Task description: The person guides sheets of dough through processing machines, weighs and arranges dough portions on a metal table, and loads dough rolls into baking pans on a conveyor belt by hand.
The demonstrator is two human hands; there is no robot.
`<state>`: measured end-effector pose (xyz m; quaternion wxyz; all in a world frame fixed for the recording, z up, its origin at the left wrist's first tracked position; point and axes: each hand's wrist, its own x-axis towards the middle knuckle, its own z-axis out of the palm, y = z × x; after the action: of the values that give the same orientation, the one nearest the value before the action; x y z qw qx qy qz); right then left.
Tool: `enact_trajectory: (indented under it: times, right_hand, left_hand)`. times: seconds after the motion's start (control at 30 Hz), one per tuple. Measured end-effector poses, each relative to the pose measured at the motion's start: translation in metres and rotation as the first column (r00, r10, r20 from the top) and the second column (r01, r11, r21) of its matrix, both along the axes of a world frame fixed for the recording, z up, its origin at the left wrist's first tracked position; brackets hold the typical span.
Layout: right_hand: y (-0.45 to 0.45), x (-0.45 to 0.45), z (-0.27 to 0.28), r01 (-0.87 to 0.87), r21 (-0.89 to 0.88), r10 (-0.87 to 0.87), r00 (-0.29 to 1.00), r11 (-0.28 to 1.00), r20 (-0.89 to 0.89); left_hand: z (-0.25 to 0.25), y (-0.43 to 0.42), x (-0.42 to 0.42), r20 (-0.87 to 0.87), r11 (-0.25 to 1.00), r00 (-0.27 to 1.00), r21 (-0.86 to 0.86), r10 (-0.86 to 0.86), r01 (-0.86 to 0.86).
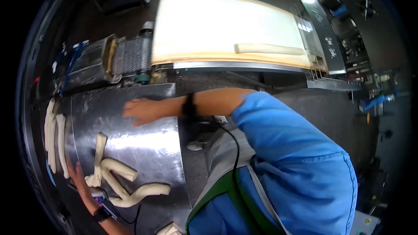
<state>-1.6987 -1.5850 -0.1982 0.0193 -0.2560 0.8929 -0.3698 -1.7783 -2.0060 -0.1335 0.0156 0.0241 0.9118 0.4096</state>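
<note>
Reading the view as a clock face from its middle, the metal worktop (126,148) fills the 8 o'clock side, carrying pale lengths of dough. The right hand (144,110), at 9 o'clock and slightly blurred, reaches over bare metal with its grip loosely spread and holding nothing; a dark wristband (189,106) and a blue sleeve (291,156) follow along that arm toward 4 o'clock. The left hand (79,179), at 8 o'clock, has its fingers spread too, between the lower end of the straight strips (61,143) and the bent dough pieces (119,185); whether it touches either, I cannot tell. Those straight strips lie roughly side by side between 8 and 9 o'clock, along the far left of the worktop. The bent pieces sprawl around 8 o'clock, some touching or overlapping. One more dough piece (169,229) is cut off by the edge of view between 6 and 7. At 12 o'clock stretches a cream-coloured belt (217,21), with a single dough roll (270,49) lying lengthwise on it between 1 and 2. A metal mesh section (130,55) adjoins the belt at 10 o'clock.
</note>
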Motion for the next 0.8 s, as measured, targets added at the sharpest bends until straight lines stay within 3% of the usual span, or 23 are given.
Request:
enact_trajectory:
  times: [0.03, 0.07, 0.1, 0.2, 0.23, 0.27, 0.3, 0.33, 0.4, 0.43, 0.47, 0.5, 0.53, 0.57, 0.6, 0.63, 0.7, 0.73, 0.77, 0.8]
  right_hand:
    - [0.034, 0.024, -0.026, 0.024, 0.011, -0.024, 0.999, 1.0, -0.032]
    - [0.08, 0.048, -0.028, 0.062, -0.101, -0.065, 0.998, 0.993, -0.022]
    - [0.12, 0.076, -0.028, 0.3, 0.083, -0.31, 0.938, 0.95, 0.154]
    - [0.247, 0.152, -0.04, 0.717, 0.204, -0.734, 0.679, 0.666, 0.014]
    - [0.28, 0.171, -0.023, 0.762, 0.348, -0.812, 0.584, 0.546, -0.005]
    - [0.315, 0.19, -0.025, 0.806, 0.383, -0.86, 0.508, 0.451, -0.056]
    - [0.343, 0.21, -0.021, 0.839, 0.423, -0.919, 0.393, 0.341, -0.04]
    - [0.365, 0.227, -0.012, 0.824, 0.498, -0.925, 0.366, 0.271, -0.102]
    - [0.401, 0.249, -0.022, 0.854, 0.517, -0.908, 0.257, 0.053, -0.332]
    - [0.413, 0.253, -0.02, 0.822, 0.568, -0.909, 0.269, 0.045, -0.318]
    - [0.424, 0.253, -0.021, 0.789, 0.612, -0.907, 0.298, 0.058, -0.298]
    - [0.436, 0.255, -0.016, 0.654, 0.734, -0.909, 0.397, 0.184, -0.126]
    - [0.448, 0.254, -0.029, 0.617, 0.749, -0.903, 0.426, 0.24, -0.062]
    - [0.454, 0.258, -0.04, 0.678, 0.678, -0.853, 0.502, 0.283, -0.146]
    - [0.461, 0.247, -0.054, 0.642, 0.688, -0.77, 0.609, 0.338, -0.191]
    - [0.469, 0.243, -0.054, 0.579, 0.698, -0.718, 0.683, 0.421, -0.133]
    - [0.45, 0.22, -0.012, 0.303, 0.733, -0.657, 0.71, 0.61, 0.253]
    - [0.465, 0.227, -0.019, 0.201, 0.645, -0.547, 0.738, 0.737, 0.395]
    - [0.438, 0.217, 0.024, 0.162, 0.602, -0.54, 0.659, 0.782, 0.524]
    - [0.436, 0.212, 0.034, 0.192, 0.306, -0.35, 0.693, 0.932, 0.631]
  left_hand:
    - [0.004, 0.037, 0.01, 0.034, 0.998, 0.998, -0.031, -0.049, 0.05]
    - [0.011, 0.08, 0.02, 0.071, 0.993, 0.993, -0.065, -0.096, 0.101]
    - [0.015, 0.119, 0.027, 0.087, 0.977, 0.98, -0.096, -0.18, 0.188]
    - [-0.007, 0.227, 0.035, 0.141, 0.867, 0.86, -0.018, -0.49, 0.498]
    - [0.001, 0.279, 0.048, 0.206, 0.817, 0.798, 0.011, -0.567, 0.577]
    - [0.004, 0.327, 0.062, 0.213, 0.743, 0.751, -0.132, -0.625, 0.656]
    - [-0.008, 0.366, 0.066, 0.238, 0.681, 0.693, -0.144, -0.68, 0.718]
    - [-0.015, 0.407, 0.073, 0.258, 0.647, 0.655, -0.127, -0.71, 0.752]
    - [-0.062, 0.471, 0.066, 0.067, 0.555, 0.568, -0.145, -0.82, 0.819]
    - [-0.074, 0.502, 0.067, -0.047, 0.503, 0.504, -0.191, -0.862, 0.843]
    - [-0.094, 0.533, 0.068, -0.133, 0.511, 0.493, -0.26, -0.86, 0.819]
    - [-0.101, 0.559, 0.069, -0.17, 0.435, 0.405, -0.212, -0.898, 0.875]
    - [-0.124, 0.576, 0.073, -0.178, 0.442, 0.406, -0.281, -0.896, 0.852]
    - [-0.127, 0.589, 0.082, -0.187, 0.521, 0.49, -0.19, -0.852, 0.832]
    - [-0.134, 0.587, 0.08, -0.115, 0.63, 0.626, 0.009, -0.771, 0.777]
    - [-0.128, 0.592, 0.083, -0.036, 0.685, 0.685, 0.02, -0.727, 0.728]
    - [-0.069, 0.56, 0.097, 0.031, 0.602, 0.62, -0.205, -0.784, 0.771]
    - [-0.036, 0.549, 0.109, 0.2, 0.56, 0.592, -0.196, -0.781, 0.805]
    - [-0.025, 0.523, 0.123, 0.155, 0.537, 0.563, -0.181, -0.812, 0.824]
    - [-0.014, 0.499, 0.134, 0.11, 0.497, 0.517, -0.171, -0.849, 0.851]
